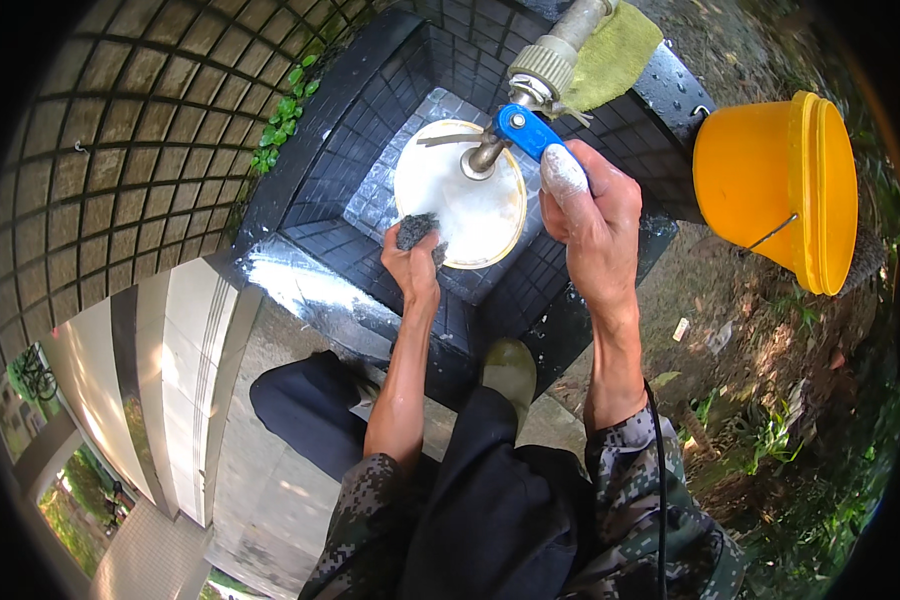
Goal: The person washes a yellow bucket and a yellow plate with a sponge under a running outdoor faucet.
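Note:
My right hand [596, 217] grips the blue lever handle [529, 133] of a metal tap [487, 154], its thumb smeared with white. Beneath the tap's spout stands a round bucket [526, 217] with a yellowish rim, full of whitish, cloudy contents. At the bucket's near left rim, my left hand [414, 262] is closed around a dark grey scouring pad [418, 229]. The bucket rests on the floor of a sunken, dark-tiled basin [367, 187]. A thin strip [450, 139] sticks out to the left from the tap.
A yellow bucket [746, 172] with a wire handle lies tilted at the right, beyond the basin's edge. Behind the tap, a yellow-green cloth [615, 56] hangs by the pipe [581, 30]. A tiled wall [142, 127] rises at left. A boot [508, 367] touches the near basin edge.

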A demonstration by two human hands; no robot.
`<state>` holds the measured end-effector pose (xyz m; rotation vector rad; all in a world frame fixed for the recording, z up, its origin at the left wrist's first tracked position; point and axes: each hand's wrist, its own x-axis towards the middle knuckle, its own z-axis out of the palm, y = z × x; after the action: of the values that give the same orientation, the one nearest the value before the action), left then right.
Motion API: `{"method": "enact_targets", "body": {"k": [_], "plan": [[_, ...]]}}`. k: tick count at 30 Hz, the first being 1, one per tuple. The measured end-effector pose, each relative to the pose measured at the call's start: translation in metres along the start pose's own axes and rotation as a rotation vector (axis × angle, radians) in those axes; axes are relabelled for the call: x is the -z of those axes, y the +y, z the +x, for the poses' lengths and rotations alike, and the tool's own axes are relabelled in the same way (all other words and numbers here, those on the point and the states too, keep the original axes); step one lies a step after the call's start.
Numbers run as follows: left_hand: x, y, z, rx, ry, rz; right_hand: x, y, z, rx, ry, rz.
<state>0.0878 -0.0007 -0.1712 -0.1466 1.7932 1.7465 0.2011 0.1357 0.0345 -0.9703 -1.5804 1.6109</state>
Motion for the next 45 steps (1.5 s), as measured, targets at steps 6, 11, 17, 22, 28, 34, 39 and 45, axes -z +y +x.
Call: {"method": "enact_targets", "body": {"k": [6,11,17,22,28,34,39,45], "plan": [[-0.007,-0.001,0.0,0.002,0.036,-0.004,-0.02,-0.001,-0.009,0.003,0.138,0.078],[-0.009,-0.003,0.0,-0.008,0.043,-0.026,-0.026,0.007,-0.012,0.037,0.179,0.108],[-0.009,-0.007,0.002,-0.011,0.044,-0.01,-0.033,0.007,-0.015,0.025,0.235,0.161],[-0.015,-0.009,0.002,-0.05,0.064,0.039,-0.042,0.007,-0.016,0.045,0.276,0.173],[-0.014,-0.011,0.002,-0.054,0.041,0.027,-0.041,-0.001,-0.02,-0.036,0.202,0.224],[-0.006,-0.004,0.004,-0.053,0.089,0.07,0.004,0.058,-0.04,-0.161,-0.094,0.847],[0.007,-0.01,0.001,-0.011,0.106,0.097,-0.06,0.171,-0.002,-0.55,-0.061,0.344],[-0.015,-0.017,-0.017,0.133,0.105,-0.066,-0.063,0.264,0.036,-0.569,-0.114,0.244]]}}
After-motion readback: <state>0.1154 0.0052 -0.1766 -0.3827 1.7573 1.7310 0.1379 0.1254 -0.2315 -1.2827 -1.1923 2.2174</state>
